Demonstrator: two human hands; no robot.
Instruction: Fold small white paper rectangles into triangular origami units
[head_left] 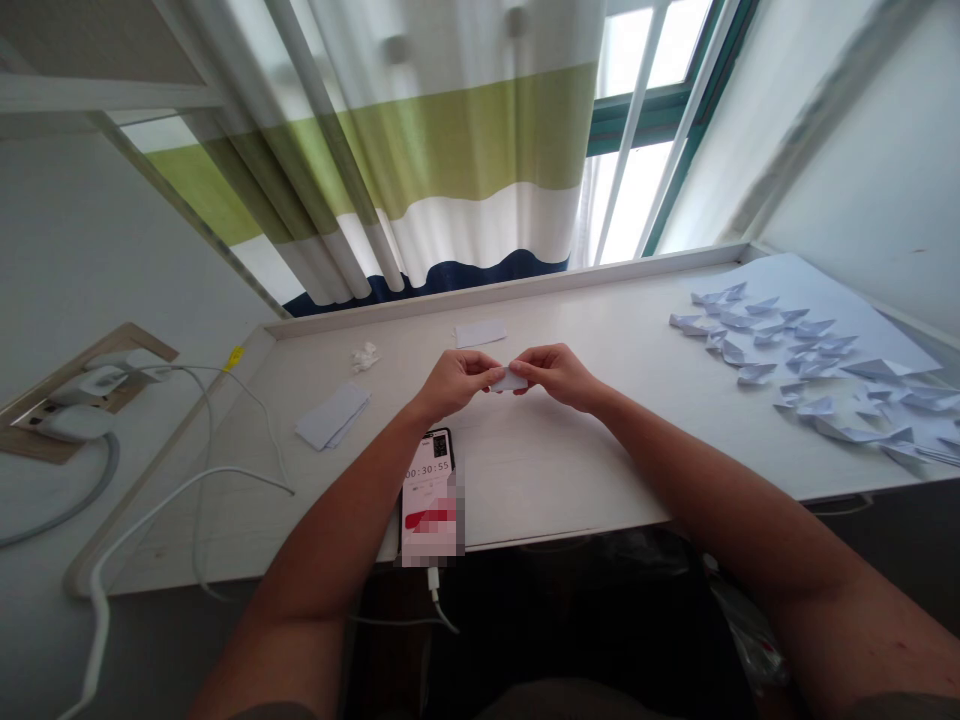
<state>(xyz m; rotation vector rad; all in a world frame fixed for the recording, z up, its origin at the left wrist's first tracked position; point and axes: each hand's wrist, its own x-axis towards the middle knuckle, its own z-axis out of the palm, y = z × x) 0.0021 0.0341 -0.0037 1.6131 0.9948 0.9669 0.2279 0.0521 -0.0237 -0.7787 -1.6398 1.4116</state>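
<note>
Left hand (pixel 461 385) and right hand (pixel 556 375) both pinching a small white paper piece (pixel 510 381) between thumbs and fingers, held over the middle of the white desk (pixel 555 480). Thumbs and fingers cover both ends of it, so fold lines and full outline can't be made out; fingers behind it mostly hidden. Phone (pixel 429 485) lies at the front edge by the left forearm, screen reads 00:30:55; lower part of screen pixelated, left side partly behind the arm. White charging plug (pixel 433 582) in its bottom end, cable drops below the desk into dark, route unclear. Left of the hands: stack of paper slips (pixel 332 416), with a crumpled paper wad (pixel 365 357) behind it. Paper slip (pixel 481 333) flat behind the hands, left end meets a small white bit I can't identify. Right side: many folded paper shapes (pixel 756 374), some on a large white sheet (pixel 795 280); they overlap, can't count them, and the rightmost are cut off by the frame. Area under the desk too dark to read.
</note>
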